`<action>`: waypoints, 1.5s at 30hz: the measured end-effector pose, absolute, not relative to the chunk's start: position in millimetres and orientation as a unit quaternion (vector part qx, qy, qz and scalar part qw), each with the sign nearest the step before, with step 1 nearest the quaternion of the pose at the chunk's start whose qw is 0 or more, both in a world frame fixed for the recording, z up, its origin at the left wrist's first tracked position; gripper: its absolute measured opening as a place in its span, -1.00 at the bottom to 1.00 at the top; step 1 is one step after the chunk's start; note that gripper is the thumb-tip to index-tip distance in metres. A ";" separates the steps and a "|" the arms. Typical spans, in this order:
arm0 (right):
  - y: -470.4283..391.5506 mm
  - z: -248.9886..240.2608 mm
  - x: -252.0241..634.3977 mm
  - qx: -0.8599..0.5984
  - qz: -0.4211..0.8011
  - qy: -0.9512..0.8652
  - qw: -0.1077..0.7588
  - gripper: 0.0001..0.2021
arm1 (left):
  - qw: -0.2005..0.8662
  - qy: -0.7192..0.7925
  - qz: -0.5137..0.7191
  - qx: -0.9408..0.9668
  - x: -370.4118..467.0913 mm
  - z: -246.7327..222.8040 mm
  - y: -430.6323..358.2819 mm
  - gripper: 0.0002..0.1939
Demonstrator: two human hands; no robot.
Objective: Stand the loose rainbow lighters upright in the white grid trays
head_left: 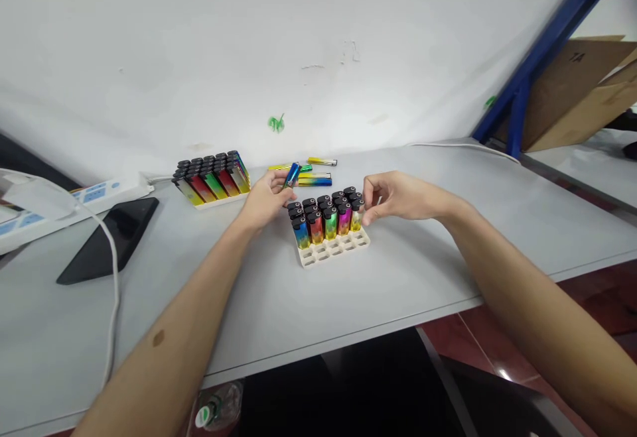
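Note:
A blue metallic lighter [292,175] is held tilted in the fingers of my left hand [269,195], behind the left end of a white tray [334,249]. Black-topped lighters in several colours stand upright in the tray's back rows, while its front slots show bare. My right hand [393,196] is at the tray's right end, thumb and fingers closed at a yellow-and-silver lighter [355,220] there. Its far side is hidden, so the full grip is not seen. Behind the tray lie a blue-and-yellow lighter [314,182] and a yellow-and-silver lighter [322,161].
A second white tray [223,201] full of upright lighters stands back left by the wall. Further left are a dark phone [112,239], a white power strip [99,195] and a white cable [115,278]. A blue metal frame [527,72] and cardboard [572,92] are at right.

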State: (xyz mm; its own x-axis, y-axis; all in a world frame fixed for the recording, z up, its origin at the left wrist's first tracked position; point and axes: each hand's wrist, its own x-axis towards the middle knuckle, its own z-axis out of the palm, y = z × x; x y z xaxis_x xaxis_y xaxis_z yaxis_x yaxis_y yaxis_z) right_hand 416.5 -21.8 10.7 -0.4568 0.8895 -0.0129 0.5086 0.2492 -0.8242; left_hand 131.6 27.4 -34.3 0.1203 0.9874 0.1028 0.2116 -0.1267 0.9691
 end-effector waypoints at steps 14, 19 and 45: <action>11.2 -38.1 388.1 -0.490 0.308 -0.695 0.427 -0.68 | 0.459 0.443 0.417 0.647 140.1 -33.1 21.0 -0.61; 9.5 -40.3 369.3 -0.424 0.442 -0.637 0.469 -0.64 | 0.474 0.435 0.407 0.648 146.0 -34.2 19.8 -0.59; 13.5 -28.6 387.6 -0.462 0.584 -0.431 0.509 -0.56 | 0.049 0.514 0.126 0.847 175.8 -43.3 88.7 -0.36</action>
